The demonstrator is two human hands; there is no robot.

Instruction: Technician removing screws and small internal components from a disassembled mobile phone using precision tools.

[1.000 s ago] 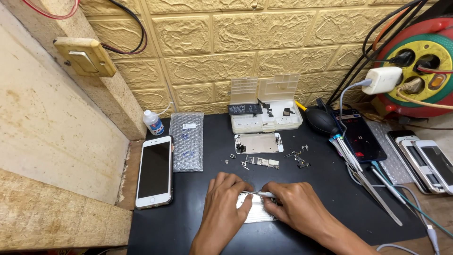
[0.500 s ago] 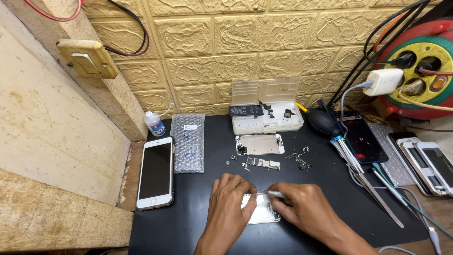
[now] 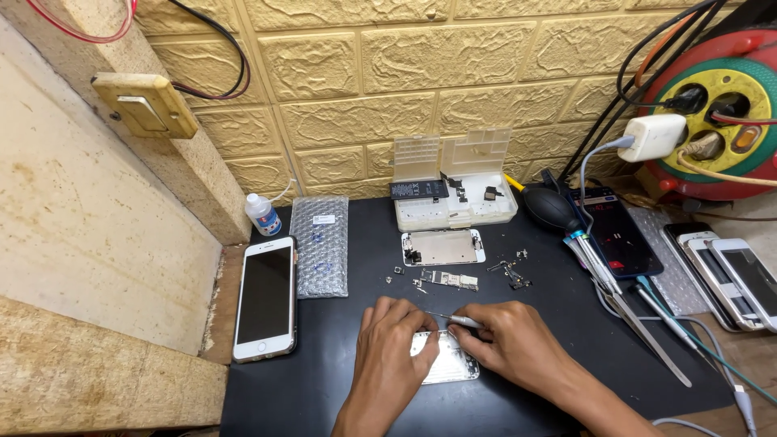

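Two hands (image 3: 396,356) — one white phone (image 3: 265,298), one bubble-wrap pouch (image 3: 320,245), one bottle (image 3: 263,215).

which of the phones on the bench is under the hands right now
The opened silver phone shell at the mat's front edge; the white phone lies untouched far left.

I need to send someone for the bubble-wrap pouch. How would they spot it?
On the black mat, look at its far-left corner by the brick wall. The bubble-wrap pouch lies flat between the white phone and the parts tray, the only clear, bubbled thing there.
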